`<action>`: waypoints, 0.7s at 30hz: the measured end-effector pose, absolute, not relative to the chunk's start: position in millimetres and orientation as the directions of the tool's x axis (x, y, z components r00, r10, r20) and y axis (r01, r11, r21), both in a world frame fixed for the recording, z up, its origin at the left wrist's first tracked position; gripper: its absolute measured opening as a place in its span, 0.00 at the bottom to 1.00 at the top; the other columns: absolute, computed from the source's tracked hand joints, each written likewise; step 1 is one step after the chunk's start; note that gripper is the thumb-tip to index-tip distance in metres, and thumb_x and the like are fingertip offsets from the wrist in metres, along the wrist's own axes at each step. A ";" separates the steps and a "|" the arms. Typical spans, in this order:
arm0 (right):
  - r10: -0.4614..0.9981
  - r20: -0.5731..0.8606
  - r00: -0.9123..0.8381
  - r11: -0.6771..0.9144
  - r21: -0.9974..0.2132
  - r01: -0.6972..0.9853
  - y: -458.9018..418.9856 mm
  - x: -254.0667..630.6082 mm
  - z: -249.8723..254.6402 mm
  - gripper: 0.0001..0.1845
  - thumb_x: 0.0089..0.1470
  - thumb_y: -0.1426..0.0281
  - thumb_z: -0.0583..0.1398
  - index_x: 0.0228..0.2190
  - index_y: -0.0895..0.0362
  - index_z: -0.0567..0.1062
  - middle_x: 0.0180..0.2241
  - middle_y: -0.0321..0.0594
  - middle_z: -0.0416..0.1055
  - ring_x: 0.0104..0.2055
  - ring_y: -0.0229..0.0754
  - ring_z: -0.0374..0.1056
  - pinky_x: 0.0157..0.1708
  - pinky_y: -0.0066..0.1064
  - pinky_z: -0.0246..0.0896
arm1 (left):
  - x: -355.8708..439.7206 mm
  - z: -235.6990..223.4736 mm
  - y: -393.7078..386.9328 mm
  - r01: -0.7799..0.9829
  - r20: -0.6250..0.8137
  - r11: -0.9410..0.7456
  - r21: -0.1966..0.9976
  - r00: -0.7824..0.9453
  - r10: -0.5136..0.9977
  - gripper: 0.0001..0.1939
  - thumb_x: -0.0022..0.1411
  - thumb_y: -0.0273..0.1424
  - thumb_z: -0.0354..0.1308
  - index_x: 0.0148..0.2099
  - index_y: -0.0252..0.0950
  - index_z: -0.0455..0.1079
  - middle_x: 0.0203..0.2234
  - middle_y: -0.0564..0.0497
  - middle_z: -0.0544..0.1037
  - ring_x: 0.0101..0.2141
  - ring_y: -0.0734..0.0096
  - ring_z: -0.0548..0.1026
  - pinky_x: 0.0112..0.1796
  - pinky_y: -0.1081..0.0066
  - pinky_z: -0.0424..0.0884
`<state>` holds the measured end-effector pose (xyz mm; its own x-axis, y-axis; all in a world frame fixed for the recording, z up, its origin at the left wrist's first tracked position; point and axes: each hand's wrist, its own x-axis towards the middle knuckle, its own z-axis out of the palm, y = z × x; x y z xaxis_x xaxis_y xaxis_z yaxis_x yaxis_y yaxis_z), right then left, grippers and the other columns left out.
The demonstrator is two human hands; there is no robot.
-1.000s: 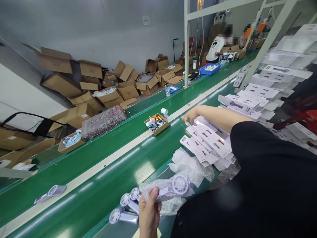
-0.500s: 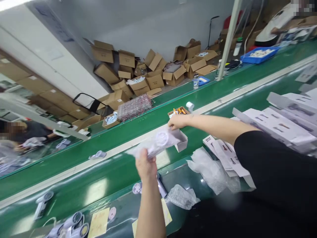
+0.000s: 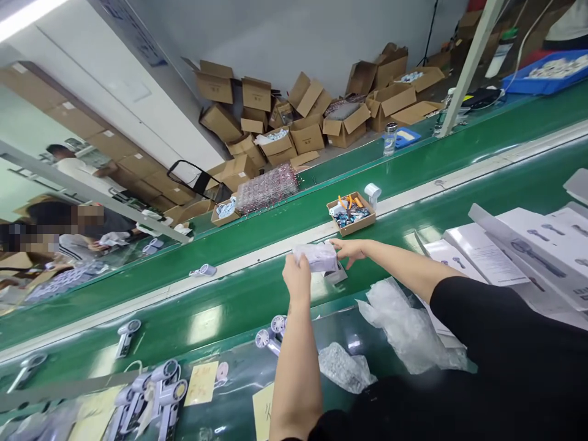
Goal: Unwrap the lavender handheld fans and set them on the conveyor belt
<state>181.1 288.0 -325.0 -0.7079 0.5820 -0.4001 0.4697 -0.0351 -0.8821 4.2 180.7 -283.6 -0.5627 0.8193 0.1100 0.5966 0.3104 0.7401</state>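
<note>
My left hand (image 3: 297,277) is closed around a bagged handheld fan (image 3: 316,257), a pale lilac shape inside clear wrap, held level above the green belt. The fingers of my right hand (image 3: 350,250) pinch at the right end of this packet. Under that end a small white box (image 3: 337,277) shows in part; the packet and my right hand hide the rest. Crumpled bubble wrap (image 3: 345,366) and clear plastic bags (image 3: 404,324) lie on the near bench. Two lilac fans (image 3: 271,334) rest beside my left forearm.
A carton of small parts and orange-handled pliers (image 3: 351,214) sits on the belt divider beside a white fan head (image 3: 372,193). Printed white boxes (image 3: 519,257) are piled at right. Several fans (image 3: 156,392) lie at lower left. Co-workers sit at far left; cardboard boxes (image 3: 307,131) line the wall.
The bagged fan has moved right and turned level, its right end now at my right hand. My right hand has shifted from the white box's upper edge to the packet. The view has swung left.
</note>
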 end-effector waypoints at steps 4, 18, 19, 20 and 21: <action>0.552 -0.378 -0.743 -0.228 -0.926 0.302 280.2 179.4 -331.1 0.40 0.36 0.75 0.60 0.53 0.45 0.59 0.56 0.41 0.58 0.44 0.40 0.66 0.33 0.28 0.67 | -8.0 -299.1 193.1 0.308 -0.093 0.436 0.846 -0.719 0.689 0.10 0.59 0.38 0.48 0.31 0.35 0.62 0.23 0.53 0.67 0.23 0.73 0.68 0.26 0.72 0.65; 0.737 -0.156 -0.658 0.091 -0.941 0.325 261.0 175.2 -351.9 0.30 0.38 0.79 0.58 0.47 0.59 0.65 0.51 0.48 0.62 0.50 0.48 0.61 0.49 0.36 0.62 | 60.2 -309.4 193.6 0.986 0.059 0.037 0.164 -0.048 0.997 0.12 0.63 0.30 0.48 0.47 0.35 0.67 0.42 0.39 0.70 0.47 0.55 0.65 0.40 0.63 0.67; 0.738 -0.189 -0.648 0.052 -0.941 0.334 260.7 180.9 -353.2 0.30 0.39 0.78 0.59 0.48 0.58 0.65 0.51 0.47 0.63 0.49 0.48 0.62 0.47 0.37 0.64 | 64.6 -312.1 194.5 0.985 0.032 0.013 0.171 -0.019 0.999 0.15 0.63 0.32 0.48 0.51 0.35 0.65 0.45 0.38 0.70 0.49 0.54 0.64 0.42 0.61 0.67; 0.741 -0.236 -0.628 -0.004 -0.938 0.348 260.8 187.1 -354.8 0.31 0.40 0.76 0.59 0.50 0.56 0.64 0.52 0.48 0.62 0.48 0.49 0.63 0.44 0.38 0.66 | 67.8 -315.1 193.2 0.984 0.028 -0.014 0.177 0.009 1.000 0.18 0.64 0.34 0.48 0.55 0.35 0.62 0.48 0.37 0.68 0.52 0.53 0.62 0.45 0.58 0.65; 0.743 -0.290 -0.603 -0.068 -0.929 0.363 261.2 193.1 -356.6 0.34 0.41 0.75 0.59 0.52 0.55 0.62 0.53 0.48 0.61 0.46 0.48 0.65 0.40 0.38 0.68 | 70.0 -317.9 189.9 0.983 0.029 -0.052 0.176 0.047 0.998 0.21 0.64 0.36 0.47 0.58 0.36 0.60 0.51 0.37 0.66 0.54 0.51 0.60 0.48 0.54 0.62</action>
